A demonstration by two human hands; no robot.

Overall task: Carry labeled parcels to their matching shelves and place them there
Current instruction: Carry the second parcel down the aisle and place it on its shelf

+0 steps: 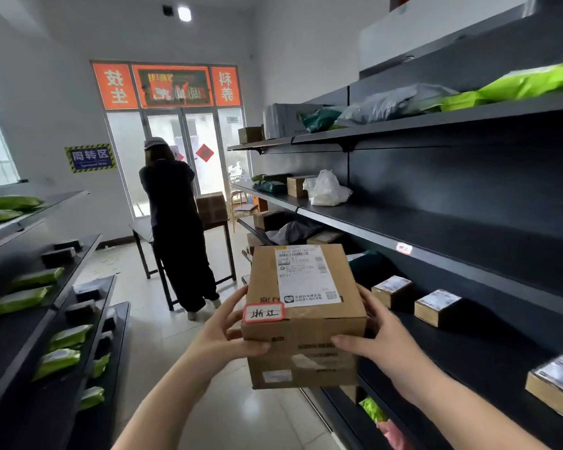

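Head view. A cardboard box point(304, 315) is held in mid-air in the aisle, between 2 runs of dark shelving, just beside the right-hand shelves point(468, 235). The left hand point(223, 329) is closed on the box's near left corner, thumb laid across the front face and fingers wrapped around the side. The right hand point(376, 339) is closed on the right side, thumb on the front face and fingers along the far edge. Both hands bear the load; neither is free.

The box carries a white shipping label point(307, 276) on top and a red-bordered handwritten tag point(263, 313) at the near left corner. A small white tag point(404, 248) sits on the edge of the middle right shelf; its text is too blurred to read. 3 small boxes point(437, 307) rest on the shelf below it. Green packets point(30, 298) line the left shelves point(46, 319). Another person point(176, 222) stands at a table point(182, 254) near the door, well apart.

Judgement: the step in hand is carrying, with the tag being checked against shelf tags. The next move calls for finding the matching shelf tag, then setting the box flat on bare shelf surface without disturbing its neighbours.
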